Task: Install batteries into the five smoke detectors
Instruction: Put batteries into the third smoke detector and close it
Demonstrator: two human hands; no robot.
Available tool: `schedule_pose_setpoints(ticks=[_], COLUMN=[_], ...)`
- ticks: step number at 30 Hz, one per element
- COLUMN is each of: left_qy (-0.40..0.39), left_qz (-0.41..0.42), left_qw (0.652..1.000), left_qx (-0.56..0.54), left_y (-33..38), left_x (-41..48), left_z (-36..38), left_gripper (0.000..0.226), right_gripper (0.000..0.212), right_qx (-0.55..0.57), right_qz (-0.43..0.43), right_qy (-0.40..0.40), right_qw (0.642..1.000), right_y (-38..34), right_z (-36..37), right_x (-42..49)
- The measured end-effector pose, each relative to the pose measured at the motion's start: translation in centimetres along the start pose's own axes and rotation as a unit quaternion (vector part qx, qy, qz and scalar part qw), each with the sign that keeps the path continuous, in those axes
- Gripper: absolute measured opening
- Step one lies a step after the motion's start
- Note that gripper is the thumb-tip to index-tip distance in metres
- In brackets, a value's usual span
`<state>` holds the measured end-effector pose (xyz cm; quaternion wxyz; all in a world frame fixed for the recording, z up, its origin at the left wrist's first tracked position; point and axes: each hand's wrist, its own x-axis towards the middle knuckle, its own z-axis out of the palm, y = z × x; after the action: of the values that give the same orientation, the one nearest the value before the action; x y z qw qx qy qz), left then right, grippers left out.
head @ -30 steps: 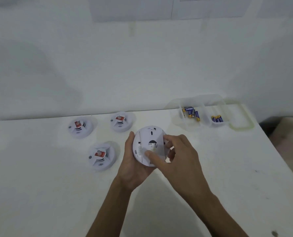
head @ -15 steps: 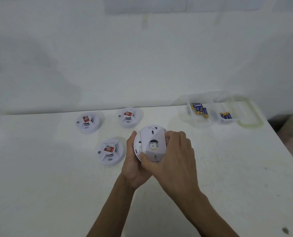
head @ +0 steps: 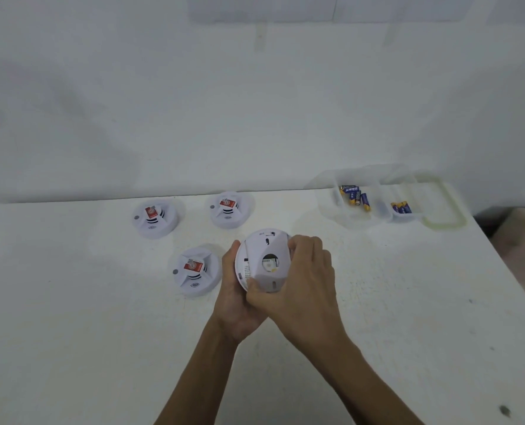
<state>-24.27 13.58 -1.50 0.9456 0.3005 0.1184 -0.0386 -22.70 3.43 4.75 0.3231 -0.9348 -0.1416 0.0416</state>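
I hold a round white smoke detector [head: 262, 250] above the table, its back side facing me. My left hand [head: 235, 305] cups it from the left and below. My right hand [head: 301, 286] grips its grey back plate [head: 270, 263], thumb at the lower edge and fingers over the upper right rim. A round hole in the plate shows yellow inside. Three other white detectors with red stickers lie face up: one at the back left [head: 154, 217], one at the back middle [head: 229, 209], one [head: 195, 269] just left of my left hand.
A clear plastic box [head: 374, 216] with compartments stands at the back right of the white table [head: 101, 348]; blue and gold batteries lie in it, one group [head: 356, 196] on the left, another [head: 401, 207] on the right. Its lid [head: 443, 204] lies beside it. A wall stands behind.
My right hand shifted from touching the plate's face with fingertips to gripping across the back plate. The camera view moved, so the table objects sit further right and lower.
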Motion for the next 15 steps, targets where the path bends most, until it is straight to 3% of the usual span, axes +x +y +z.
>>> schedule_pose_setpoints(ticks=[4,9,15], left_qy=[0.008,-0.023,-0.026], left_qz=[0.01,0.054,0.067], left_qw=[1.0,0.998,0.997], left_qx=[0.006,-0.008,0.005], left_y=[-0.3,-1.0,-0.5], left_x=[-0.1,0.3,-0.2], left_z=[0.1,0.5,0.3], left_gripper=[0.044,0.065,0.062], right_gripper=[0.077,0.083,0.078], right_qx=[-0.007,-0.007,0.021], right_qz=[-0.003,-0.017,-0.024], right_qy=[0.012,0.053,0.061], right_qw=[1.0,0.998,0.998], right_y=[0.3,-0.1,-0.9], right_z=[0.4,0.5,0.9], right_x=[-0.3,-0.8,-0.9])
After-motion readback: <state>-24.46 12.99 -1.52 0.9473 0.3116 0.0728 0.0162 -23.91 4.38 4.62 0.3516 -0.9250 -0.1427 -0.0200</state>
